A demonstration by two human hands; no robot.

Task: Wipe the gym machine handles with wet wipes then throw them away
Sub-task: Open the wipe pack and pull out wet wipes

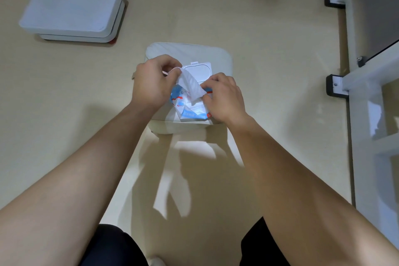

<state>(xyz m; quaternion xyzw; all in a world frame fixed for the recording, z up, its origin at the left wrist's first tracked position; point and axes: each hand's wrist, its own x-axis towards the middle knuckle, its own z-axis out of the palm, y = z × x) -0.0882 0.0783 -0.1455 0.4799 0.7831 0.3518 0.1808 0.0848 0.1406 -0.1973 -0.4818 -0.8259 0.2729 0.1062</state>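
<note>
If you pull hard, the wet wipe (190, 85) pinched in your left hand (151, 84) may tear or drag a second sheet out. Your right hand (224, 97) grips the pack (192, 112) on the central stool (190, 52). Its lid (198, 70) is flipped open, and the remaining contents are hidden.

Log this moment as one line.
step: drawing wipe | left hand: pinches wet wipe | right hand: holds wipes pack | pack lid: open
</note>
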